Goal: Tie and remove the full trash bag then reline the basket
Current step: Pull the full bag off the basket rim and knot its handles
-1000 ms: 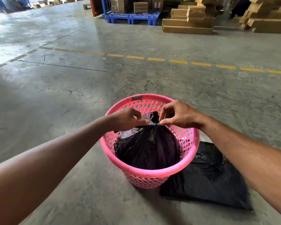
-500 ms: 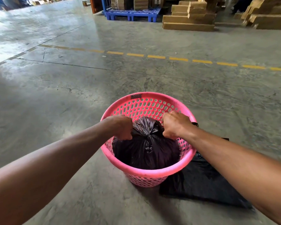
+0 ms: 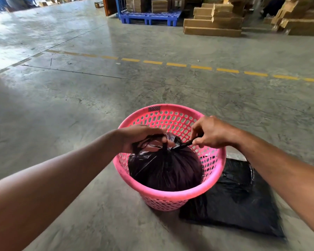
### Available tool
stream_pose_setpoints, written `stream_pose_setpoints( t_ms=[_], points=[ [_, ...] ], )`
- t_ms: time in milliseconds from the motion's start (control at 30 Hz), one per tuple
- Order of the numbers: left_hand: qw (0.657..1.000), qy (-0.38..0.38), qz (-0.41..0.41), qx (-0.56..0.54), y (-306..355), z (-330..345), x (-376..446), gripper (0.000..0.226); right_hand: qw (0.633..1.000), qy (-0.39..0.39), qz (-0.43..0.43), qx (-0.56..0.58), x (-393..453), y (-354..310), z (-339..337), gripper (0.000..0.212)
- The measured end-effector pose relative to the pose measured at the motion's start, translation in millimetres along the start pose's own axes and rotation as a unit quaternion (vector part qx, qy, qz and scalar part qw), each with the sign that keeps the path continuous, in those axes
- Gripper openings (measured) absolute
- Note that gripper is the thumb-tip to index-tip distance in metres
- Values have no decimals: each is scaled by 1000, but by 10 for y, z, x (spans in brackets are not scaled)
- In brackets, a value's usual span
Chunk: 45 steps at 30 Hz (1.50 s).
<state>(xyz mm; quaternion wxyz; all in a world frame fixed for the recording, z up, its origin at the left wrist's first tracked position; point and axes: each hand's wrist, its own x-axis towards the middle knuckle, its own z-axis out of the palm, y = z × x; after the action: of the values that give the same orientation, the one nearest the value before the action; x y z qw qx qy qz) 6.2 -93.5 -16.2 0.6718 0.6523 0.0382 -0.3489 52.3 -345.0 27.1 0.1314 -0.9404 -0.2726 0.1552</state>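
Our left hand (image 3: pixel 143 137) grips the gathered neck of the full trash bag (image 3: pixel 165 167) inside the pink basket (image 3: pixel 172 195), while our right hand (image 3: pixel 211 132) pinches a twisted strand. A spare black bag (image 3: pixel 239 200) lies flat on the floor beside the basket.

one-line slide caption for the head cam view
Both hands, left and right, knot the neck of a full black trash bag inside a pink basket.
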Motion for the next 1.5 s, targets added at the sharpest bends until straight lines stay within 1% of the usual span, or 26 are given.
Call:
stream_pose_setpoints(
  t_ms=[33,67,133,167,233,300,367,400,433,500,533,567,600,667,733,800,833,900,1000,1067,1167,1267,1333,1400,1433,1500],
  points=[
    [996,-25,3,-84,-12,29,16,35,1000,10,-10,16,-29,-12,-43,12],
    [989,-40,11,-143,-3,40,31,43,999,19,-19,33,-54,-39,-96,13],
    [979,-45,42,-192,18,40,71,64,997,37,-45,59,-86,-119,-178,12],
    [978,-34,63,-194,40,71,103,67,995,54,-56,68,-99,-154,-227,10],
    [985,13,99,-138,46,170,178,61,990,89,-76,80,-92,-224,-288,6],
    [989,61,136,16,35,282,228,50,983,119,-102,91,-59,-314,-297,5],
    [968,65,170,176,-5,373,283,38,975,140,-132,112,-22,-417,-251,4],
    [959,67,184,207,-25,409,309,33,970,147,-145,126,2,-453,-216,5],
    [959,74,185,201,-40,425,322,34,965,154,-151,148,27,-471,-186,9],
    [965,89,190,154,-52,428,317,32,953,151,-133,226,87,-408,-178,24],
    [969,90,192,130,-52,407,298,27,944,134,-113,280,109,-342,-196,32],
    [972,85,188,113,-44,376,274,27,933,108,-91,330,124,-265,-205,36],
    [974,79,185,103,-41,336,253,32,929,78,-71,354,120,-200,-203,38],
    [977,65,176,99,-36,298,214,34,953,35,-55,294,98,-128,-83,44],
    [980,59,163,98,-36,317,213,29,972,2,-86,217,98,-123,140,53],
    [982,58,153,96,-32,328,217,27,979,1,-116,169,125,-125,295,53],
    [983,46,149,94,-19,321,199,27,979,24,-117,163,148,-105,298,48],
    [990,11,126,69,3,258,137,28,975,69,-100,188,166,-26,200,35],
    [995,-16,92,24,-20,136,66,31,974,97,-96,180,144,80,82,10],
    [998,5,70,-1,-43,95,75,32,978,98,-92,160,129,99,90,4],
    [996,55,50,-47,-44,111,126,33,979,110,-79,150,134,78,131,3],
    [986,105,27,-124,-38,168,198,34,976,75,-89,183,82,-20,307,5],
    [982,114,20,-148,-73,205,251,37,971,49,-86,217,26,-103,504,12],
    [982,120,20,-144,-78,227,261,40,966,24,-57,250,-13,-153,648,12],
    [983,126,25,-130,-66,220,254,37,969,17,-43,241,-15,-160,678,13],
    [986,141,55,-68,-3,207,200,34,988,52,-62,128,-26,-157,653,15]
  ],
)
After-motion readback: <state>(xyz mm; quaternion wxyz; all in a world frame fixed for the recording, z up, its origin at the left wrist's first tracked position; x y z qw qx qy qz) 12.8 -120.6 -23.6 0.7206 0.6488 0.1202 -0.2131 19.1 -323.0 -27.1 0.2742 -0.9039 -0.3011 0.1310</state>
